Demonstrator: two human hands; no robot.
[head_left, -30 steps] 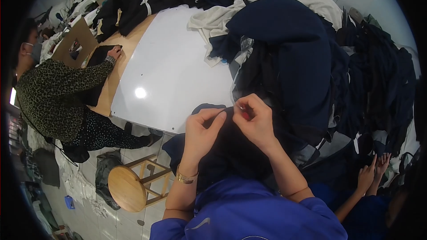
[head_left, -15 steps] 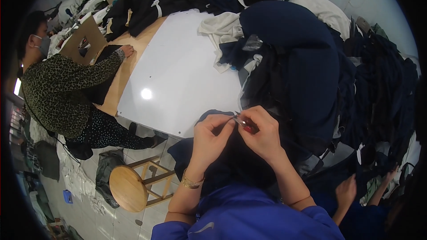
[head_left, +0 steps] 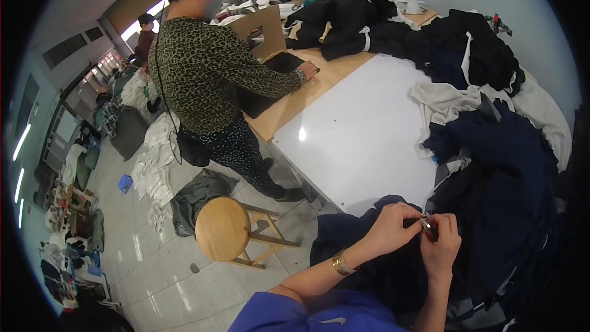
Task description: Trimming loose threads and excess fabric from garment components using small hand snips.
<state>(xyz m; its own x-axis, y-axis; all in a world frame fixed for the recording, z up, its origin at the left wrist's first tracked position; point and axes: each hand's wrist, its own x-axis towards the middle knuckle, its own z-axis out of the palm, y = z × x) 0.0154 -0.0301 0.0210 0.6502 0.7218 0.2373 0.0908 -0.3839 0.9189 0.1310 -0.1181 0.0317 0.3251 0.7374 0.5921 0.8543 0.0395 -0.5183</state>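
Note:
Both my hands meet above dark navy cloth (head_left: 344, 233) by the near edge of the white tabletop (head_left: 362, 129). My left hand (head_left: 393, 229), with a gold watch (head_left: 342, 263) on its wrist, is closed in a pinch on what looks like the cloth's edge; the fingertips partly hide it. Closed beside it, my right hand (head_left: 442, 247) grips small metal thread snips (head_left: 426, 225), their blades at the left fingertips. The cloth spreads below both hands and over the table's corner.
Navy garments (head_left: 498, 147) are heaped on the right, with white cloth (head_left: 448, 104) and black garments (head_left: 350, 24) farther back. A person in a patterned top (head_left: 209, 74) stands at the left, one hand on black cloth (head_left: 283, 64). A wooden stool (head_left: 222, 229) stands on the tiled floor.
The view has swung left, so my hands and the table now appear farther right. My hands stay close together, the snips still in the right one.

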